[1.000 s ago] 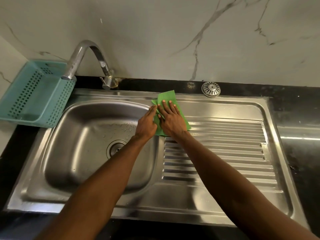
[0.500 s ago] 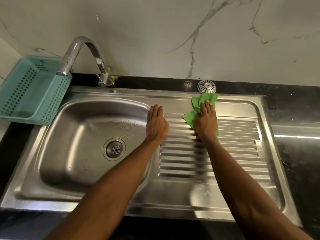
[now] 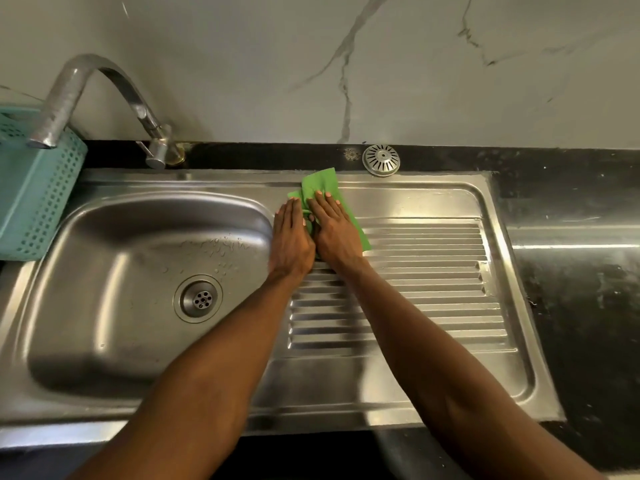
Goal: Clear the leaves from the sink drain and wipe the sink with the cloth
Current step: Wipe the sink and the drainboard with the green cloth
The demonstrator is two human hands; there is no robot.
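Green cloth (image 3: 320, 184) lies flat on the steel drainboard (image 3: 433, 202), at its far left corner just beside the basin (image 3: 114, 306) rim. Most of it sits under the right hand (image 3: 334, 230), whose straight fingers press down on it, palm flat, nothing curled round it; cloth pokes out past the fingertips toward the wall and along the hand's right edge. Left hand (image 3: 291, 237) rests flat alongside, fingers straight and together, on the ridge between basin and drainboard, its fingertips touching the cloth's left edge. The drain (image 3: 202, 299) shows bare metal, with water droplets on the basin floor nearby. A loose strainer cap (image 3: 381, 160) sits on the black counter (image 3: 571, 209) behind; a teal basket (image 3: 31, 202) stands at left beneath the tap (image 3: 69, 98).
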